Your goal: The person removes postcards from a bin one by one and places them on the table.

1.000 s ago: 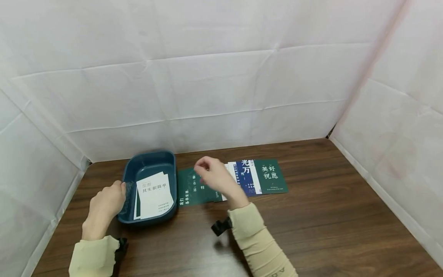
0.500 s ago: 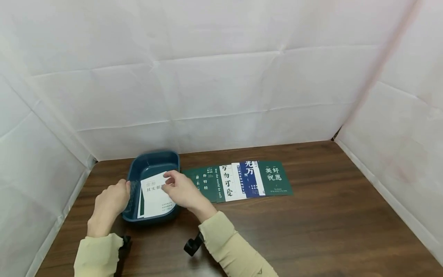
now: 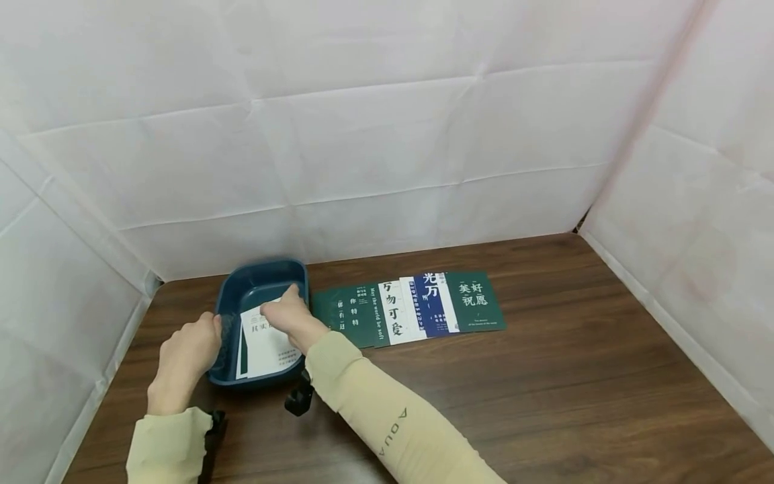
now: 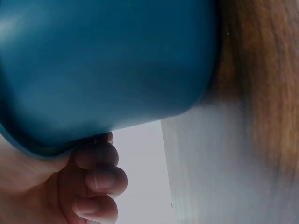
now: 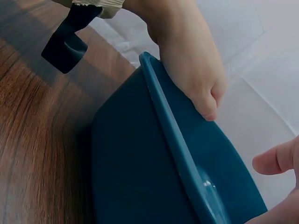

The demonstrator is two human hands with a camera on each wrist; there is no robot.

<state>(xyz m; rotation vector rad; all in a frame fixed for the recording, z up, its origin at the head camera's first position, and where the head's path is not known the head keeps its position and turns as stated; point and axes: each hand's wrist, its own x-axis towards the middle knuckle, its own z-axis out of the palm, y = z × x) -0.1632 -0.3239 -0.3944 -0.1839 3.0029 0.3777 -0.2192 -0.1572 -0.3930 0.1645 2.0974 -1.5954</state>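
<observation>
A dark blue plastic basin (image 3: 256, 294) stands at the back left of the table, with several cards inside. On top of these lies a white card (image 3: 269, 353) with dark print. My left hand (image 3: 190, 353) grips the basin's left rim, its thumb inside and its fingers (image 4: 105, 179) curled under the rim outside. Over the basin's right side, my right hand (image 3: 291, 317) reaches in above the white card, partly covering it. In the right wrist view its thumb (image 5: 273, 159) stands apart, with nothing seen held; its fingertips are mostly out of view.
Right of the basin an overlapping row of cards lies on the wooden table (image 3: 544, 370): dark green cards (image 3: 326, 306), a white card (image 3: 411, 326), a blue card (image 3: 437, 319) and another green card (image 3: 486, 302). White cloth walls (image 3: 375, 148) enclose the back and sides.
My right hand has moved left from over the card row to inside the basin's area, uncovering the row's middle cards. My left hand stays on the rim.
</observation>
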